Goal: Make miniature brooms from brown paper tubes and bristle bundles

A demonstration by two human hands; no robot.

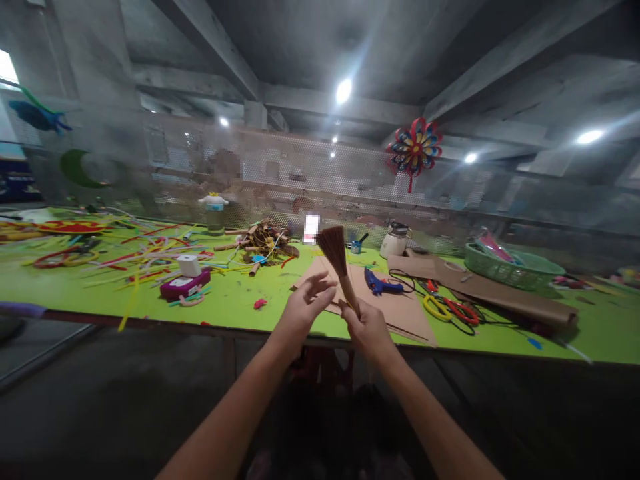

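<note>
My right hand [369, 328] is closed around the light brown handle of a small hand broom [334, 251], low over the table's front edge. Its dark brown bristles fan out upward and tilt to the left. To the left of the broom, my left hand [304, 305] is raised with its fingers apart and slightly curled, holding nothing. Flat sheets of brown cardboard [407, 310] lie behind and below both hands. On them rests a blue hot glue gun [383, 283], just right of the broom.
Scissors with yellow handles [436, 308] and red ones lie right, by a roll of brown paper [520, 303] and a green basket [515, 267]. Leftward are a purple box [185, 285], scattered coloured strips and a heap of brown twig-like pieces [265, 241]. A mesh screen [300, 163] stands behind.
</note>
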